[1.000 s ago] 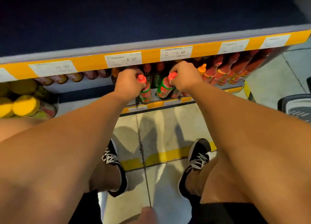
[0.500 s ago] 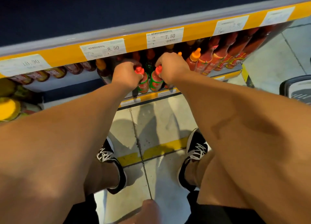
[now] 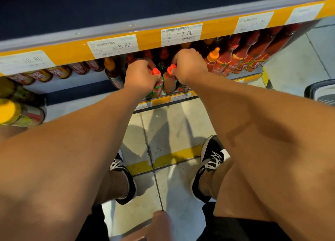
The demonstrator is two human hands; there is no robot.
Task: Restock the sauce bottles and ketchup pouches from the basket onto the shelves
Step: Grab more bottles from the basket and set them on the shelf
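We are in the placing step: each of our hands holds one sauce bottle by its neck, under the shelf edge with its price tags. Our left hand has its grip curled round the left red-capped bottle, and our right hand pinches the neck of the right red-capped bottle. Both bottles stand side by side at the front of the lower shelf, almost touching, with a row of orange-capped bottles just beside them to the right. Whether their bases already sit flat we cannot tell.

Next, we judge, the bottles need settling upright and nudging back into line, then both grips must let go cleanly without tipping the neighbours. The basket seems to be the dark object at the right edge, near our right foot; we would turn there for more stock.
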